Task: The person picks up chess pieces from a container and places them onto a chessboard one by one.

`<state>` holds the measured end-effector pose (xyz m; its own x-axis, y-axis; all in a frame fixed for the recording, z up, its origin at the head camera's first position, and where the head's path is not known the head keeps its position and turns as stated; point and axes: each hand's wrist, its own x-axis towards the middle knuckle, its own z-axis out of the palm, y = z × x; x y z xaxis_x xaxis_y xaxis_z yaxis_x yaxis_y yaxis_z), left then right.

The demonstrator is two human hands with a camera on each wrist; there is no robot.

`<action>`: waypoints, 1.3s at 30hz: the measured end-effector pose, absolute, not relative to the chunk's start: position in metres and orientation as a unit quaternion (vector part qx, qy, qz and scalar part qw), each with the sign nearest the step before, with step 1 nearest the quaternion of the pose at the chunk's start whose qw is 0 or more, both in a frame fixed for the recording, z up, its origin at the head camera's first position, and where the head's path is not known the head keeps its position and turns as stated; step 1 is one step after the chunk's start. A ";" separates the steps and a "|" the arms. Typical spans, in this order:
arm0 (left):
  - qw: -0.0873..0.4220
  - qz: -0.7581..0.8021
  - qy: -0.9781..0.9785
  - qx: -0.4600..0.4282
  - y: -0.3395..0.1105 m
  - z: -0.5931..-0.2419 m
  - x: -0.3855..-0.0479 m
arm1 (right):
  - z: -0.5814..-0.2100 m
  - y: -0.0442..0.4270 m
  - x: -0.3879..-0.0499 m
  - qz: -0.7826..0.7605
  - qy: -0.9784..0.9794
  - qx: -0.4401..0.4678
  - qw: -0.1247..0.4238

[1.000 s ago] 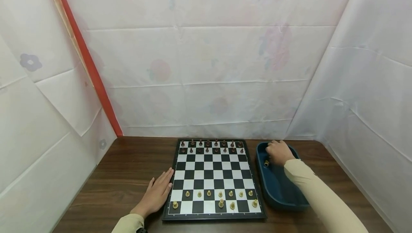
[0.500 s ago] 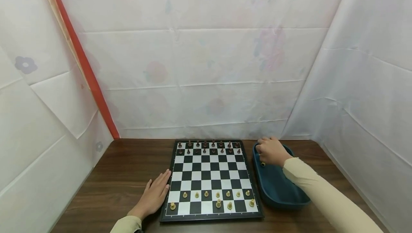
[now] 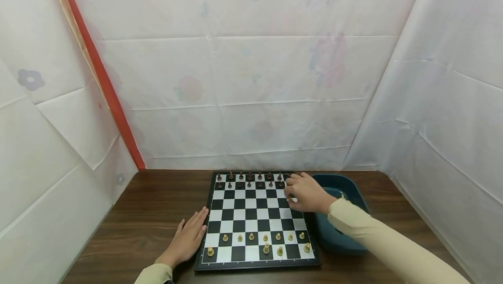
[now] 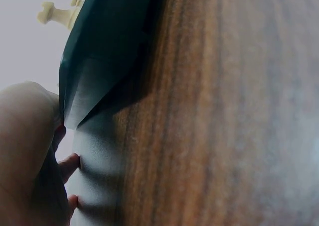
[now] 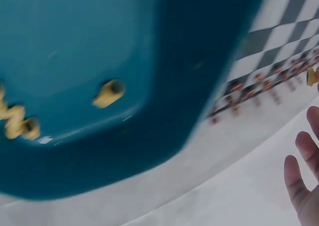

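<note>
A checkered chessboard (image 3: 250, 214) lies on the table, with dark red pieces (image 3: 250, 176) in two rows at its far side and pale yellow pieces (image 3: 266, 248) near its close edge. My left hand (image 3: 184, 239) rests with extended fingers against the board's left edge. Over the board's right side, my right hand (image 3: 308, 193) pinches a yellow piece (image 5: 312, 76), seen at the right edge of the right wrist view. Several more yellow pieces (image 5: 108, 93) lie in the blue tray (image 5: 84, 37). In the left wrist view, a pale piece (image 4: 57, 15) shows beyond the board's edge (image 4: 99, 52).
The blue tray's near end (image 3: 341, 245) stands just right of the board, partly under my right forearm. Brown wooden tabletop (image 3: 157, 205) surrounds both. White printed sheets (image 3: 251, 79) hang behind and at both sides, with a red strip (image 3: 104, 74) at the left.
My right hand has left the tray and moved left over the board, carrying a yellow piece. The left hand keeps its place at the board's edge. The head view has shifted slightly.
</note>
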<state>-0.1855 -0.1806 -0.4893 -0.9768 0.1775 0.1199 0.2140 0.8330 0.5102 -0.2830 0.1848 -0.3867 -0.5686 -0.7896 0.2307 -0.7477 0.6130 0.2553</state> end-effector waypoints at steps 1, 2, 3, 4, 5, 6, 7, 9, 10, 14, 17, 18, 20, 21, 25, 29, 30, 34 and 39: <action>0.034 -0.272 -0.956 -0.102 -0.181 -0.489 -0.186 | -0.387 0.179 -0.280 -0.057 -0.882 0.440 0.156; 0.034 -0.272 -0.956 -0.103 -0.180 -0.489 -0.186 | -0.387 0.174 -0.278 -0.052 -0.882 0.443 0.151; 0.035 -0.273 -0.956 -0.103 -0.180 -0.489 -0.186 | -0.387 0.169 -0.276 -0.047 -0.881 0.448 0.145; 0.035 -0.273 -0.956 -0.103 -0.180 -0.489 -0.186 | -0.387 0.165 -0.274 -0.040 -0.879 0.454 0.140; 0.037 -0.273 -0.956 -0.104 -0.180 -0.490 -0.186 | -0.387 0.160 -0.272 -0.034 -0.879 0.457 0.134; 0.038 -0.273 -0.956 -0.104 -0.180 -0.490 -0.186 | -0.387 0.155 -0.270 -0.031 -0.878 0.460 0.129; 0.038 -0.273 -0.956 -0.104 -0.180 -0.490 -0.186 | -0.387 0.151 -0.269 -0.027 -0.876 0.464 0.125; 0.040 -0.273 -0.956 -0.105 -0.180 -0.489 -0.185 | -0.386 0.143 -0.266 -0.015 -0.874 0.471 0.116; 0.040 -0.272 -0.956 -0.105 -0.180 -0.489 -0.185 | -0.386 0.139 -0.265 -0.008 -0.873 0.474 0.112; 0.041 -0.272 -0.956 -0.104 -0.180 -0.489 -0.185 | -0.384 0.123 -0.261 0.012 -0.869 0.484 0.102; 0.041 -0.270 -0.956 -0.103 -0.181 -0.489 -0.185 | -0.386 0.109 -0.261 0.013 -0.862 0.497 0.102; 0.042 -0.269 -0.957 -0.103 -0.181 -0.489 -0.185 | -0.387 0.105 -0.261 0.010 -0.858 0.502 0.106; 0.042 -0.268 -0.957 -0.102 -0.182 -0.489 -0.185 | -0.389 0.095 -0.260 0.010 -0.848 0.518 0.111; 0.042 -0.267 -0.957 -0.101 -0.182 -0.489 -0.185 | -0.390 0.090 -0.260 0.010 -0.842 0.526 0.115; 0.043 -0.267 -0.957 -0.101 -0.182 -0.489 -0.185 | -0.394 0.069 -0.256 0.007 -0.823 0.553 0.131; 0.042 -0.271 -0.956 -0.100 -0.181 -0.490 -0.185 | -0.397 0.051 -0.250 0.009 -0.815 0.565 0.126; 0.041 -0.272 -0.956 -0.100 -0.181 -0.491 -0.185 | -0.397 0.047 -0.249 0.010 -0.815 0.567 0.123; 0.041 -0.272 -0.956 -0.103 -0.180 -0.492 -0.186 | -0.400 0.033 -0.246 0.008 -0.809 0.576 0.116; 0.043 -0.273 -0.955 -0.107 -0.179 -0.492 -0.189 | -0.408 0.018 -0.244 0.010 -0.810 0.577 0.100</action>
<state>-0.1888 -0.1790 -0.4920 -0.9735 0.1806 0.1402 0.2273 0.8286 0.5117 -0.2442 0.0179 -0.4077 -0.3135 -0.9335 0.1742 -0.9375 0.3334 0.0998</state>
